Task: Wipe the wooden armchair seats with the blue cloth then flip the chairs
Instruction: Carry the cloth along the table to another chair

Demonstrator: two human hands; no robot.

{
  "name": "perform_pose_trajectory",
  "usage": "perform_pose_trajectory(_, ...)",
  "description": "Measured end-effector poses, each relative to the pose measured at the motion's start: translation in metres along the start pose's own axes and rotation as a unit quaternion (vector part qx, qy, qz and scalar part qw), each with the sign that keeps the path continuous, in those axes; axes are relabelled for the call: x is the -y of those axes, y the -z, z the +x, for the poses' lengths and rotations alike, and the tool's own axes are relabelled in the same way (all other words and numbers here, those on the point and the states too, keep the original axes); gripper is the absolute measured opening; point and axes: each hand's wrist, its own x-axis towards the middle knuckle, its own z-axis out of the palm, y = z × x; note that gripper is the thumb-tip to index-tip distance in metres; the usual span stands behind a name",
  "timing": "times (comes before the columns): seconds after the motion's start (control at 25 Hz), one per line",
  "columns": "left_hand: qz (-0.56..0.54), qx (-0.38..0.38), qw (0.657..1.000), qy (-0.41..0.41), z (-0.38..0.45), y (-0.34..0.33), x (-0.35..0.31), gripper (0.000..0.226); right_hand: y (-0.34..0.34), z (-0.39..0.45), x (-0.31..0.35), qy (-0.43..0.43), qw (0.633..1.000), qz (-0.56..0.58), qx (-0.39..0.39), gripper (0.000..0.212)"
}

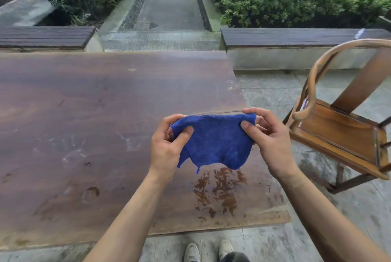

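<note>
both hands up over the near right part of the counter (105, 113). left hand (167, 145) and right hand (268, 141) each pinch an upper corner of the blue cloth (215, 141), grip closed on it, thumbs in front. cloth hangs spread between them, clear of the wood. wet smears (220, 190) on the counter below it. wooden armchair (338, 130) stands right of the counter, looks tilted, possibly lens warp. seat bare.
</note>
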Motion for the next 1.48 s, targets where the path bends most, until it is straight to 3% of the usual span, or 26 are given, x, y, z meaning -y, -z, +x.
perform_pose_trajectory(0.36,0.067,-0.066,0.981,0.17,-0.044,-0.004,0.122,0.026,0.029,-0.042,-0.124,-0.192,0.981,-0.031,-0.009,0.023)
perform_pose_trajectory(0.64,0.151,-0.078,0.951,0.257,-0.063,0.0,0.211,0.029,0.043,-0.058,-0.224,-0.275,0.953,-0.128,0.016,0.026)
perform_pose_trajectory(1.0,0.322,-0.01,0.916,0.24,-0.053,0.012,0.244,0.024,0.042,-0.042,-0.263,-0.217,0.929,-0.293,0.058,0.024)
perform_pose_trajectory(1.28,0.378,0.007,0.903,0.204,-0.049,0.018,0.247,0.029,0.05,-0.044,-0.261,-0.204,0.912,-0.345,0.083,0.033)
perform_pose_trajectory(1.48,0.409,0.017,0.897,0.166,-0.048,0.029,0.214,0.031,0.056,-0.038,-0.222,-0.159,0.926,-0.336,0.068,0.034)
